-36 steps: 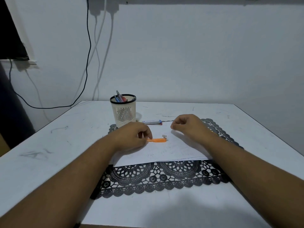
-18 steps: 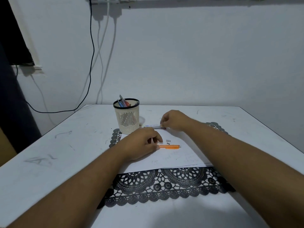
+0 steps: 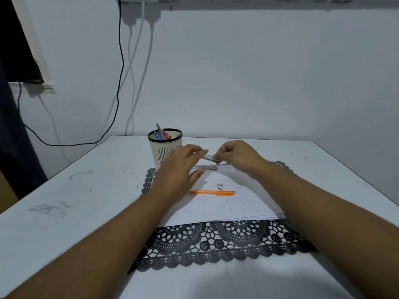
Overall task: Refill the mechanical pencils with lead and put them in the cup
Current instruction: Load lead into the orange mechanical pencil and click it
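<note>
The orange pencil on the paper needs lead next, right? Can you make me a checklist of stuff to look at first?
1. Orange mechanical pencil lies free on the white paper, nothing on it: ok.
2. Its cap is off: two small grey bits lie just beyond it, but whether they belong to it: cannot tell.
3. Lead case pinched in the right hand: ok.
4. Lead case open: cannot tell, it is blurred.
5. Left hand empty and ready, fingers spread near the case: ok.
6. Cup upright with room beside the pencils already inside: ok.
</note>
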### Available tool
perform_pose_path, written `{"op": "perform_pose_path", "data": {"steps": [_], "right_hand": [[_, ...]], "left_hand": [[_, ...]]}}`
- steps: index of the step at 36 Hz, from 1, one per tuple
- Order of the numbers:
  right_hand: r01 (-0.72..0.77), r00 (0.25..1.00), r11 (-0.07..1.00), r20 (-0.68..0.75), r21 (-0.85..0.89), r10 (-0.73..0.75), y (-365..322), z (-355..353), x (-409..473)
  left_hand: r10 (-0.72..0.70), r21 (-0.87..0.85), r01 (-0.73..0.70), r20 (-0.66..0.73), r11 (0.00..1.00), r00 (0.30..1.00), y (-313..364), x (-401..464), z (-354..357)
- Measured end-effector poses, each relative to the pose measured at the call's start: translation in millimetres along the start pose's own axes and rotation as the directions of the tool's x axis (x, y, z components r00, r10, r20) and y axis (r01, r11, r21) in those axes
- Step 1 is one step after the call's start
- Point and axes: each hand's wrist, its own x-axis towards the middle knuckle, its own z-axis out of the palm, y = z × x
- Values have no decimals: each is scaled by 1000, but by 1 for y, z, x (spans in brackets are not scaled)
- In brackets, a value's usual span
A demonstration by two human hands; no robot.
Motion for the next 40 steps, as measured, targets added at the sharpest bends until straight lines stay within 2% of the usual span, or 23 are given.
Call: {"op": "perform_pose_path", "data": {"steps": [7, 12, 17, 23, 32, 38, 40], "right_hand": [[22, 999, 994, 44, 106, -27, -10, 9, -40], [16, 1000, 966, 0, 259, -16, -7, 16, -47], [-75, 995, 835, 98, 546, 25, -2, 11, -50], [-173, 984, 615, 160, 769, 76, -3, 19, -51], [-168, 985, 479, 133, 862, 107, -4, 29, -52], [-141, 987, 481, 82, 865, 141, -6, 30, -55], [-116, 989, 517, 53, 848, 135, -7, 29, -58]], "left_hand": [[132, 139, -122, -63, 983, 989, 3, 3, -2], [156, 107, -150, -54, 983, 986, 6, 1, -9], [84, 28, -81, -117, 996, 990, 8, 0, -10], [121, 20, -120, -147, 993, 982, 12, 0, -10], [176, 30, -173, -189, 984, 966, 13, -1, -12], [137, 19, -136, -209, 990, 968, 14, 1, -13], [116, 28, -113, -212, 993, 970, 15, 2, -14]]}}
